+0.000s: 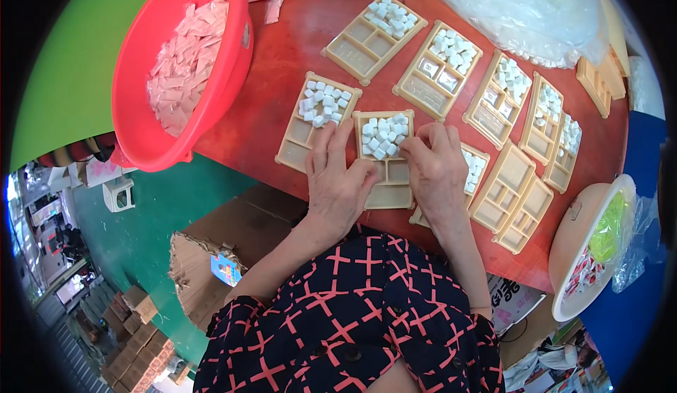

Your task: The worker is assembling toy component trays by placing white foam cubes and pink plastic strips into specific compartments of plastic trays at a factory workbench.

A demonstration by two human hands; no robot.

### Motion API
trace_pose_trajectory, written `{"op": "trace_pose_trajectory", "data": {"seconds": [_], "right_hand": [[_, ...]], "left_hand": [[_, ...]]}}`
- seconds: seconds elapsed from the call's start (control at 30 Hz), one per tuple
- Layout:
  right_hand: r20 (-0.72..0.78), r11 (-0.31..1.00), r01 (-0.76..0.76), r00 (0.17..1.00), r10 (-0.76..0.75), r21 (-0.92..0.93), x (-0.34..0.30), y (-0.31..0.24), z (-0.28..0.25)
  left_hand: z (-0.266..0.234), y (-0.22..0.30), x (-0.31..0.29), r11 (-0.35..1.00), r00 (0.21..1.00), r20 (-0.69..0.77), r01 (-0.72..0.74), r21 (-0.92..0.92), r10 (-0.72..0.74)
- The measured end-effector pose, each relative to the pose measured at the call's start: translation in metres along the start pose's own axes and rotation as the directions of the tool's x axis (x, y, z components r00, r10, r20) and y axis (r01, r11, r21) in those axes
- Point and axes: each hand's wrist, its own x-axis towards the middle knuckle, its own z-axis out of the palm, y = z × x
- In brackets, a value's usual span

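Beige compartment tray [389, 197]: flat on the red counter [275, 62], directly before the person, between the two hands; white cubes [382, 137] fill its far compartment, the nearer compartments bare where they show
Tray handling: probably light, stiff moulded plastic, perhaps a little slippery on the smooth surface; best taken by the two opposite long rims, kept level so the loose contents stay put
Cube handling: apparently small, light and loose, liable to roll or spill; softness not to be told by eye; best taken singly between thumb and fingertip
Left hand [337, 185]: grip loosely released, thumb spread apart from the fingers; thumb at the tray's left rim, fingers reaching toward the neighbouring tray [294, 155]; no object visible in it
Right hand [437, 171]: thumb and forefinger drawn close together at the upper right rim, beside the cubes; whether this grip pinches a cube, the rim or nothing, cannot tell
Companion trays: several more beyond and to the right, bearing similar cubes; two bare trays, one at its middle [503, 183], the other just beside it [524, 218]
Red basin [243, 58]: far left, holding pink packets [185, 69]
Clear plastic bag [522, 23]: far right, with white pieces inside
White basin [568, 252]: right edge, holding green packets [612, 232] and red-and-white packets [584, 273]
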Motion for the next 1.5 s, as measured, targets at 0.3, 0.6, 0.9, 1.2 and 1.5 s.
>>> {"op": "trace_pose_trajectory", "data": {"seconds": [0.3,0.6,0.9,1.2,1.5], "right_hand": [[-0.015,0.999,-0.013,1.0,0.013,-0.03,0.003,0.002,0.002],[-0.021,0.953,-0.043,0.998,0.052,0.3,0.005,0.004,-0.028],[-0.386,0.981,0.148,0.904,-0.184,-0.123,0.184,0.154,-0.116],[0.276,0.849,0.074,0.957,0.087,-0.523,0.212,0.238,-0.138],[0.36,0.803,0.126,0.926,0.116,-0.582,0.29,0.211,-0.146]], "left_hand": [[0.006,-0.017,0.047,0.988,0.967,-0.251,-0.081,-0.135,0.045],[0.002,-0.005,0.06,0.993,0.982,-0.149,-0.115,0.038,0.119],[0.005,0.076,0.243,0.761,0.807,-0.33,-0.581,-0.29,0.49],[0.099,0.067,0.392,0.787,0.807,-0.128,-0.591,-0.179,0.577],[0.122,0.05,0.437,0.695,0.738,0.159,-0.673,0.252,0.656]]}}
